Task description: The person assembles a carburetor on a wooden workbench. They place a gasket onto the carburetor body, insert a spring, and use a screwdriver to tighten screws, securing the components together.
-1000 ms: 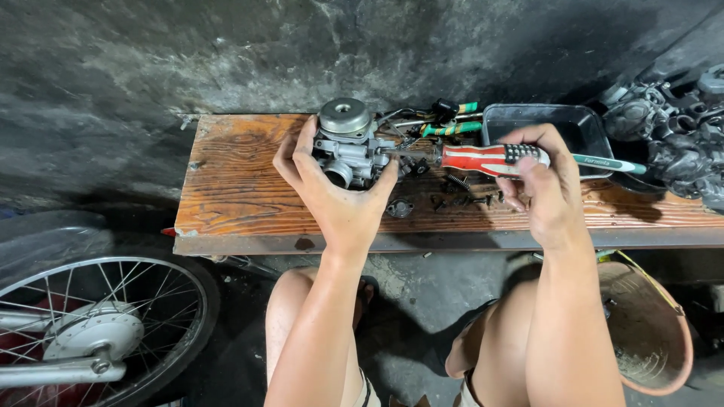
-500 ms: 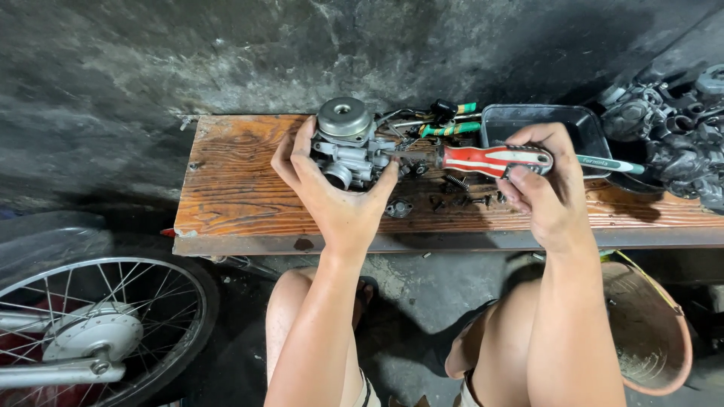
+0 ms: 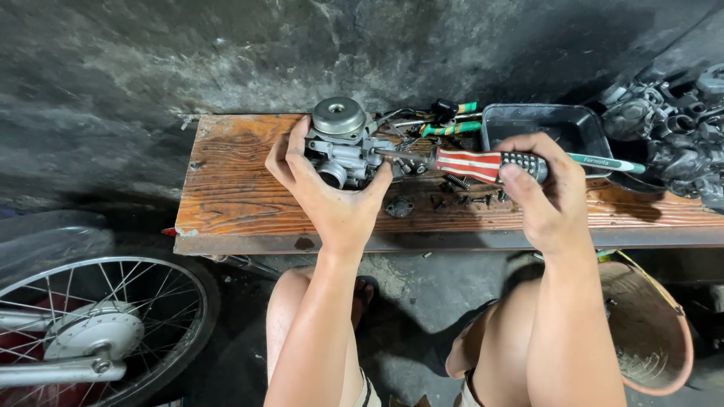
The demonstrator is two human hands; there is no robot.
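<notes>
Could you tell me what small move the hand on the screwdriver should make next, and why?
Probably a steady twist of the screwdriver: the right hand grips its handle, its tip seems to be seated in the carburetor, and the left hand braces that body over the wooden bench.

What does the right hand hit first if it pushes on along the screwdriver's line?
The right hand drives the red-handled screwdriver leftward; its tip already seems to sit in the carburetor, held in the left hand. So the carburetor comes first, though depth at the tip is unclear.
</notes>
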